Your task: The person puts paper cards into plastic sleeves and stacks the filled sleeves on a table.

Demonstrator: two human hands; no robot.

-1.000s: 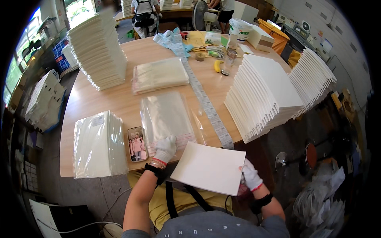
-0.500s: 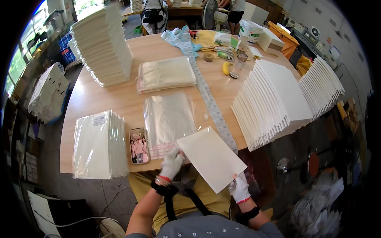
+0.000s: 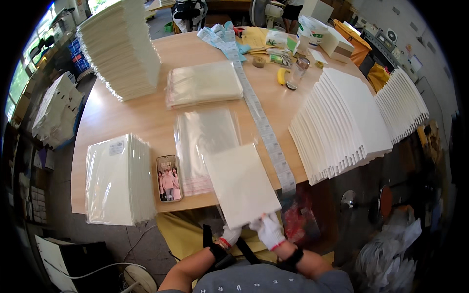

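A white rectangular board (image 3: 242, 183) is held in front of me, its far end over the table and its near edge over my lap. Clear film shows along parts of its edges; I cannot tell whether it encloses the board. My right hand (image 3: 268, 232), in a white glove with a red cuff, closes on the near edge. My left hand (image 3: 231, 235), gloved the same way, grips at the near left corner, its fingers partly hidden beneath the board. Partly under the board's far left side lie flat clear plastic bags (image 3: 202, 132). A phone (image 3: 169, 178) with a lit screen lies left of them.
Wrapped white boards (image 3: 110, 183) stand stacked at left, a tall white stack (image 3: 119, 51) behind. More plastic bags (image 3: 205, 83) lie farther back. A label strip (image 3: 261, 124) runs down the table (image 3: 110, 117). White stacks (image 3: 342, 124) fill the right, near a banana (image 3: 281, 76) and glass jar (image 3: 297, 73).
The board has swung more upright and shifted left. My left hand has moved from its left edge to the near corner; my right hand has moved left along the near edge.
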